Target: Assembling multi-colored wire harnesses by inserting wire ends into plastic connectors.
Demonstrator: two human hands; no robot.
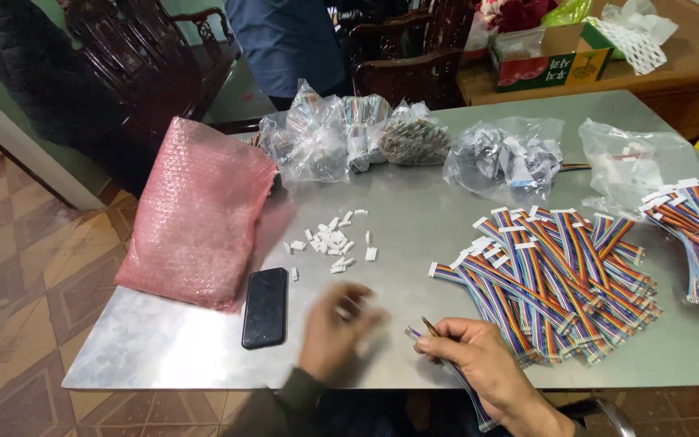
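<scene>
Pinched between thumb and fingers of the right hand [479, 360] is one rainbow ribbon cable [456, 374], its bare end poking out just left of the grip. Beyond that end hovers the left hand [335, 328] — blurred, so I cannot tell whether it holds anything. Small white connectors [332, 240] lie further out, past a black phone [265, 307]; the big cable pile [556, 275] sits right of the grip. Judging by this, a connector is being fitted — next comes lining it up squarely with the wire tips.

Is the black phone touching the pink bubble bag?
Apart. In the head view, a strip of bare grey table shows between the phone and the lower edge of the pink bubble bag, though the gap is narrow.
</scene>
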